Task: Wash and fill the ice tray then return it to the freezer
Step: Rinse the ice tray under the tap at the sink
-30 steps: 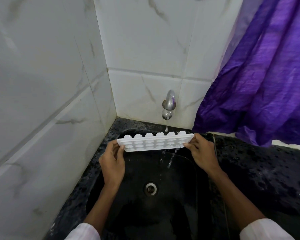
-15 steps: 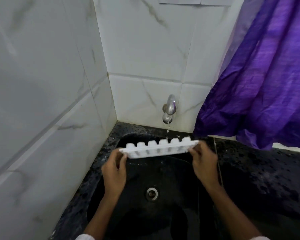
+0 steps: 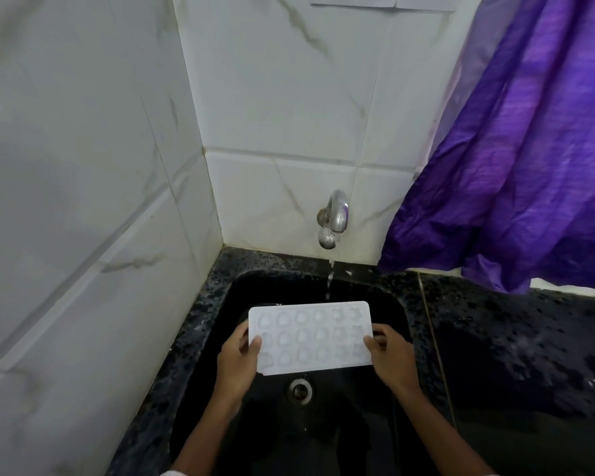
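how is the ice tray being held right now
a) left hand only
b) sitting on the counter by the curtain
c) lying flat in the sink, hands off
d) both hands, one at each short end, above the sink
d: the left hand grips one short end of the ice tray and the right hand grips the other, holding it above the sink.

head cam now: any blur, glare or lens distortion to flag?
Head view: soft overall, ice tray cells washed out and faint; head view: tile joints on the left wall bow, wide-angle distortion; head view: sink basin very dark, little detail, small highlight on the tap.
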